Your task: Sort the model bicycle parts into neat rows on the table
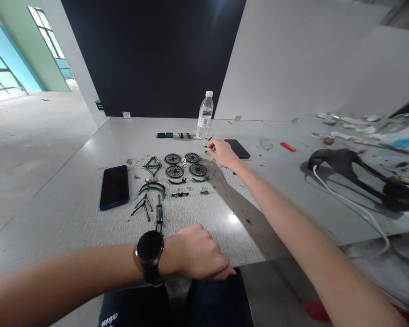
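My right hand (221, 152) reaches across the table, thumb and fingers pinched together beside the water bottle. Tiny dark bits show at its fingertips; I cannot make out which of them it grips. My left hand (199, 252), with a watch (150, 246) on the wrist, lies loosely curled at the table's front edge, palm hidden. Between the hands are model bicycle parts: several spoked wheels (175, 171), a green frame (152, 166), curved mudguards (152, 187), a green fork (159, 211), forked stays (143, 205), handlebars (180, 195) and small silver pieces (184, 161).
A blue-edged phone (114, 187) lies at left, a black flat device (237, 148) behind my right hand. The clear bottle (205, 116) stands at the back near small green and black blocks (165, 135). At right are a red piece (288, 146) and a black headset-like device (347, 170) with a white cable.
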Demonstrator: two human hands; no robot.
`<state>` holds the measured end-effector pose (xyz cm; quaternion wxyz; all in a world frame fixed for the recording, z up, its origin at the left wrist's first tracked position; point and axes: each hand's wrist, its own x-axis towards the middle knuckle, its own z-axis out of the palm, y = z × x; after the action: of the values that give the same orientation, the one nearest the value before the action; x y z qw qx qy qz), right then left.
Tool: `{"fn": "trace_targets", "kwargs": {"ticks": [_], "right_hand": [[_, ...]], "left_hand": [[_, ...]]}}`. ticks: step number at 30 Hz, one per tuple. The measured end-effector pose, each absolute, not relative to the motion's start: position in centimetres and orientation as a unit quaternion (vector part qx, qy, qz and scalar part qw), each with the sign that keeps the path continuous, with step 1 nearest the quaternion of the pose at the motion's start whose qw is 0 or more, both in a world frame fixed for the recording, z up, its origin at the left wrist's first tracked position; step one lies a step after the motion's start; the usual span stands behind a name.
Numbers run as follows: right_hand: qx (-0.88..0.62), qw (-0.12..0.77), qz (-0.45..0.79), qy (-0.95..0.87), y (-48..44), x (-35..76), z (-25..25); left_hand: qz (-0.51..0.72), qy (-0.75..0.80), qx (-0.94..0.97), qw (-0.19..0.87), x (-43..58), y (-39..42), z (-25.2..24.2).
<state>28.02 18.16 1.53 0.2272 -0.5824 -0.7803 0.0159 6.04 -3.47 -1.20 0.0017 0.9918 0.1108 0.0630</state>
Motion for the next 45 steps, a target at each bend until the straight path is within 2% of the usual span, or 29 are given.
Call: {"fn": "trace_targets", "kwargs": {"ticks": [3,8,12,21,33,39,45], "right_hand": [[-0.54,0.292,0.097,-0.783,13.8,28.4,2.5],[-0.509,0.277,0.15,-0.801,5.8,28.4,2.0],[-0.505,0.296,0.193,-0.787,2.8,28.9,0.1],[-0.491,0.27,0.104,-0.822,3.5,29.5,-1.6],[-0.498,0.264,0.119,-0.817,3.2,29.9,-1.2],[-0.475,0.274,0.101,-0.83,3.8,29.6,-1.7],[-0.463,0.255,0.114,-0.841,4.0,29.7,-1.7]], "left_hand": [[0.057,0.104,0.993,0.03,6.1,-3.3,-1.1],[0.04,0.105,0.993,0.037,6.2,-3.3,-0.9],[0.049,0.107,0.993,0.032,6.2,-3.3,-1.3],[0.029,0.109,0.994,0.01,6.2,-3.5,-0.7],[0.088,0.121,0.989,-0.001,6.1,-3.8,-1.3],[0.052,0.263,0.963,-0.038,6.0,-1.8,1.4],[0.096,0.363,0.922,-0.093,4.9,3.5,3.2]]}}
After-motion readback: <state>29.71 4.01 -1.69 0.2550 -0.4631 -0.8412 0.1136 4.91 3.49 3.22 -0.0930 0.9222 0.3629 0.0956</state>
